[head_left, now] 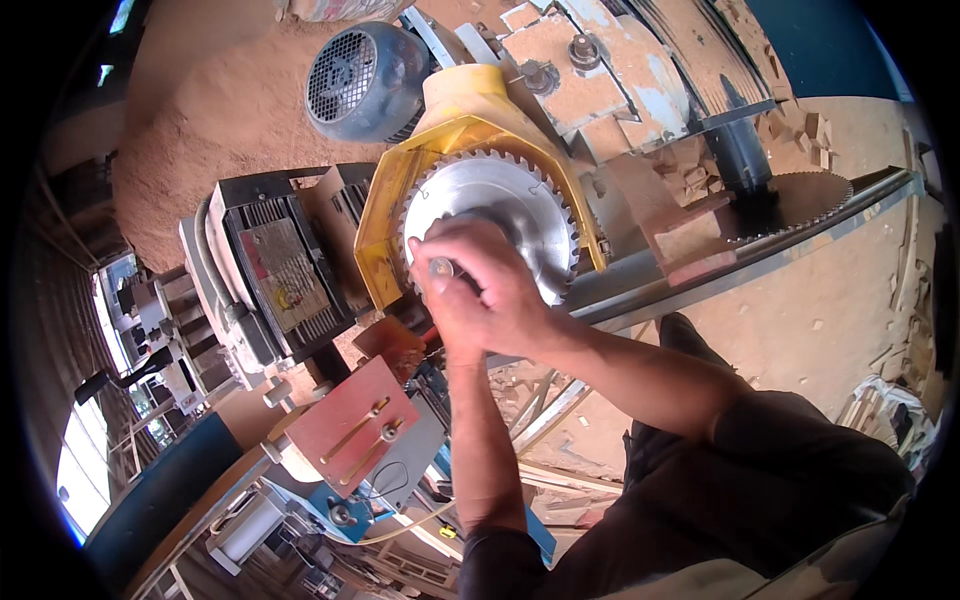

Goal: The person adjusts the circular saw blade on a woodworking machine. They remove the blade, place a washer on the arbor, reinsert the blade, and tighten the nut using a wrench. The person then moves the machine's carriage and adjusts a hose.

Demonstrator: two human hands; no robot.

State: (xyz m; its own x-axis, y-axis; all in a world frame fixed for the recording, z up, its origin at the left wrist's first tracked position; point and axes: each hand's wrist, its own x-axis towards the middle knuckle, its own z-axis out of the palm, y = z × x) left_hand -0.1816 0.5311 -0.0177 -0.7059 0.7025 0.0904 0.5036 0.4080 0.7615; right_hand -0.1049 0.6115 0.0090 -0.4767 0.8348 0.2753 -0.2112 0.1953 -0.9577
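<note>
Both hands are closed together in front of a toothed circular saw blade [545,230], which is mounted inside a yellow guard housing [375,235]. My left hand [455,318] and my right hand [500,280] overlap. Between their fingers pokes the round end of a metal bar [440,268], with both hands wrapped round it. The rest of the bar and the blade's centre are hidden behind the hands.
A second saw blade [800,205] sits on a dark shaft at the right. A dusty electric motor [370,80] stands behind the guard, another ribbed one [285,270] to the left. A red slotted plate [352,425] lies near my left forearm. Sawdust [220,130] covers the back.
</note>
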